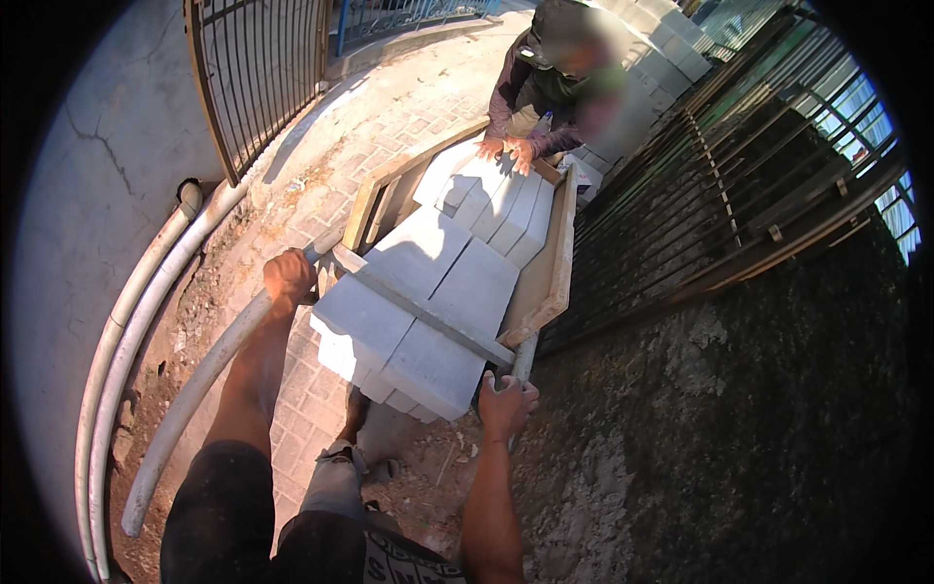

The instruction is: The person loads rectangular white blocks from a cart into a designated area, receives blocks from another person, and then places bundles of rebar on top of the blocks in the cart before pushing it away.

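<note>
A cart with wooden side boards (558,255) carries a load of pale grey-white building blocks (472,282). My left hand (289,276) is wrapped round the cart's long left handle (206,362), a round pipe that runs back past my forearm. On the other side my right hand (507,406) is closed round the right handle (525,357), which is mostly hidden beneath hand and arm. Several blocks overhang the cart's near end between my hands. A grey crossbar (428,310) lies across them. At the far end another person's hands (521,152) rest against the blocks.
Two pale pipes (146,297) run along the cracked wall (97,136) at left. A metal gate (258,78) stands beyond them. To the right is a dark barred fence (700,185) close to the cart. Paving bricks (304,389) and rough dirt lie underfoot.
</note>
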A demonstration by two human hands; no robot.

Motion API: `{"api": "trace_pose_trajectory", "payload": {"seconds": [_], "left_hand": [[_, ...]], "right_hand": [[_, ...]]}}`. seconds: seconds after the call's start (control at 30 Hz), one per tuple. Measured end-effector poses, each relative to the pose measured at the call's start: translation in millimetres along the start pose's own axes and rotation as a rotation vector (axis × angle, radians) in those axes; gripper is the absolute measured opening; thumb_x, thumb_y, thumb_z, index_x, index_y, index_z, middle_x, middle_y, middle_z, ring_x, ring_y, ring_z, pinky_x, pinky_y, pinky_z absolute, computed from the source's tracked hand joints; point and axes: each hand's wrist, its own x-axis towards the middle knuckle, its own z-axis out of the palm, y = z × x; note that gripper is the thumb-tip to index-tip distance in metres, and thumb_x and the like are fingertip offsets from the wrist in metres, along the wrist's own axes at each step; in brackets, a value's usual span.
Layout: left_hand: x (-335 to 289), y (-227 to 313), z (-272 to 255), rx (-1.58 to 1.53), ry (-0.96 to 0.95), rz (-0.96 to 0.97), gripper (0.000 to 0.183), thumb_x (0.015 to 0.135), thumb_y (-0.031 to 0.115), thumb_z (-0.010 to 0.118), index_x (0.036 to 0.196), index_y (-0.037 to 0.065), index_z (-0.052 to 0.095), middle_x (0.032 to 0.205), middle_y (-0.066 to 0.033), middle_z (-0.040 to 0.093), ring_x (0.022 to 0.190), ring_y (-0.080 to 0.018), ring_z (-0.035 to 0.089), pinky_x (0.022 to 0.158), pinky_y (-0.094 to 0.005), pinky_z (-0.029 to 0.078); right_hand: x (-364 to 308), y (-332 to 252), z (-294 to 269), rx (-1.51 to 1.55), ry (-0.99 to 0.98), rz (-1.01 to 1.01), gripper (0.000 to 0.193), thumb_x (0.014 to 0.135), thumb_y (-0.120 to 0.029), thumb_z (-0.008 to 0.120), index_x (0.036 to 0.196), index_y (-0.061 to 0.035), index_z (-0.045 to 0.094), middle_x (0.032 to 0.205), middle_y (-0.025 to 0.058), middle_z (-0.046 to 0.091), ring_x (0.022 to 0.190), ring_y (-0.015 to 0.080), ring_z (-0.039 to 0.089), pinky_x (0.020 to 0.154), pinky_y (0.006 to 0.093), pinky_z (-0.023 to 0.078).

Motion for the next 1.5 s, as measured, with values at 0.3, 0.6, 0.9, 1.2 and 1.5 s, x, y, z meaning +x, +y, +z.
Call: {"api": "trace_pose_trajectory", "payload": {"seconds": [0.3,0.6,0.9,1.2,1.5], "left_hand": [[1.6,4.4,-10.0,-0.015,-0.089,-0.034,0.028,0.094,0.030,0.053,0.094,0.009,0.071,0.085,-0.0101,0.075,0.077,-0.0241,0.075,0.065,-0.0377,0.056],[-1.9,7.8,-19.3,0.011,-0.157,-0.048,0.028,0.094,0.031,0.053,0.096,0.010,0.072,0.089,-0.0099,0.076,0.080,-0.0234,0.075,0.067,-0.0373,0.057],[-2.2,9.2,-26.7,-0.023,-0.168,-0.058,0.028,0.093,0.032,0.056,0.097,0.011,0.073,0.091,-0.0091,0.077,0.081,-0.0240,0.076,0.069,-0.0368,0.058],[-7.3,4.6,-21.0,-0.011,-0.107,-0.056,0.026,0.091,0.030,0.057,0.092,0.011,0.074,0.087,-0.0114,0.076,0.079,-0.0257,0.076,0.067,-0.0383,0.058],[-10.4,5.6,-17.4,-0.022,-0.066,-0.042,0.027,0.091,0.031,0.056,0.092,0.011,0.074,0.084,-0.0096,0.076,0.076,-0.0248,0.076,0.067,-0.0378,0.058]], "right_hand": [[2.4,2.7,-2.8,0.012,-0.035,0.021,0.044,0.087,-0.050,0.073,0.110,-0.0130,0.070,0.135,0.0134,0.045,0.124,0.0365,0.047,0.090,0.0562,0.052],[-0.3,4.1,-7.1,0.019,-0.004,-0.006,0.042,0.086,-0.049,0.074,0.109,-0.0130,0.071,0.134,0.0137,0.047,0.123,0.0362,0.049,0.089,0.0547,0.053],[-1.9,5.5,-4.5,-0.001,0.022,0.011,0.041,0.085,-0.048,0.075,0.108,-0.0142,0.072,0.132,0.0132,0.049,0.122,0.0354,0.050,0.088,0.0536,0.053],[-2.8,3.8,-8.7,0.017,-0.001,-0.006,0.042,0.085,-0.048,0.075,0.107,-0.0127,0.072,0.132,0.0155,0.049,0.118,0.0370,0.052,0.090,0.0513,0.052],[-2.6,4.5,-12.1,-0.024,-0.010,0.003,0.041,0.085,-0.048,0.075,0.107,-0.0130,0.072,0.132,0.0148,0.049,0.119,0.0374,0.052,0.093,0.0529,0.050]]}}
